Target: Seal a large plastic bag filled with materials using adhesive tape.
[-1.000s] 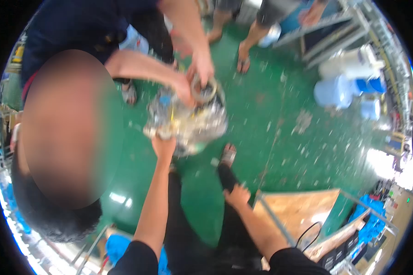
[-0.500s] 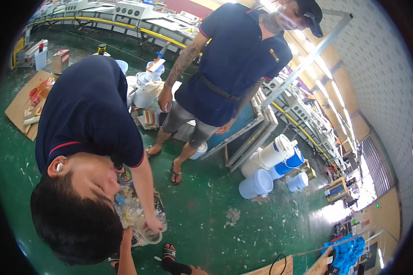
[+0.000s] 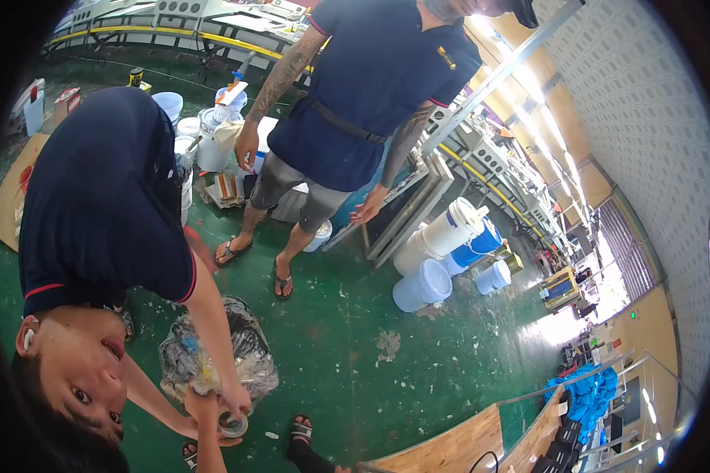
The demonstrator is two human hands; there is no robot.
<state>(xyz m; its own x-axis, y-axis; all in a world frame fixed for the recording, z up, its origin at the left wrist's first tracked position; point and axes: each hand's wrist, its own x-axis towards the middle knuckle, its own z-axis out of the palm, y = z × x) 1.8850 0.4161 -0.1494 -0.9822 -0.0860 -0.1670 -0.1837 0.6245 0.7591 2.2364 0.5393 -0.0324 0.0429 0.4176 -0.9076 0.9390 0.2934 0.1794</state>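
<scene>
Our left fingers (image 3: 199,400) clamp the bulging clear plastic bag (image 3: 183,355) beyond them; whether our right fingers (image 3: 342,469) close, we cannot tell.

No word or number can be read here. On the dark blue shirt (image 3: 371,55) of the standing co-worker there is a small yellow emblem (image 3: 446,57), whose details are too fine for reading. On the far wall at the right, a small green light (image 3: 633,314) seems to be a sign, though I cannot tell surely.
</scene>
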